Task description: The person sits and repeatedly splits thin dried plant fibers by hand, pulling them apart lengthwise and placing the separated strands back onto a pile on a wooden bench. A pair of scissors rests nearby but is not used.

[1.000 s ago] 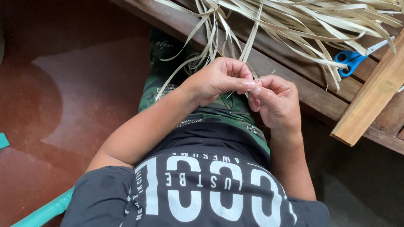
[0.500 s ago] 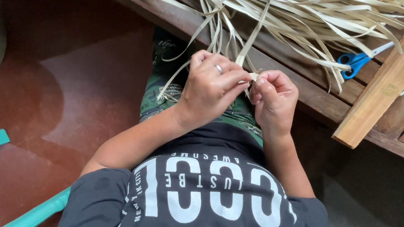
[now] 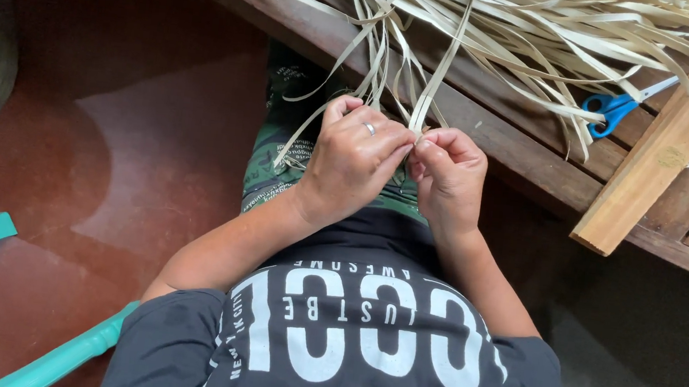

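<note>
Palm-leaf strip [image 3: 440, 80], pale straw-coloured and flat like a ribbon, rises from between the two hands toward twelve o'clock and joins the loose heap of dried strips [image 3: 549, 36] spread over the wooden bench [image 3: 527, 157]. The left hand [image 3: 354, 162], a ring on one finger, curls its fingers over and pinches the strip's lower end against the right hand [image 3: 448, 179], whose thumb and forefinger are pressed together on the same spot; both hands sit close above the lap, knuckles touching. Judging by how the strips arc and droop off the bench edge, the material looks very light, springy along its length and easy to fold, but thin enough to split lengthwise or crease for good if bent sharply. The surface seems smooth and dry, so a flat pinch across the full width near the end, as here, likely holds better than a grip on the edges. Blue-handled scissors [image 3: 614, 107] lie among the strips at about two o'clock from the hands, beside a slanting wooden plank [image 3: 674, 143]. A turquoise chair leg [image 3: 45, 358] shows at eight o'clock.
</note>
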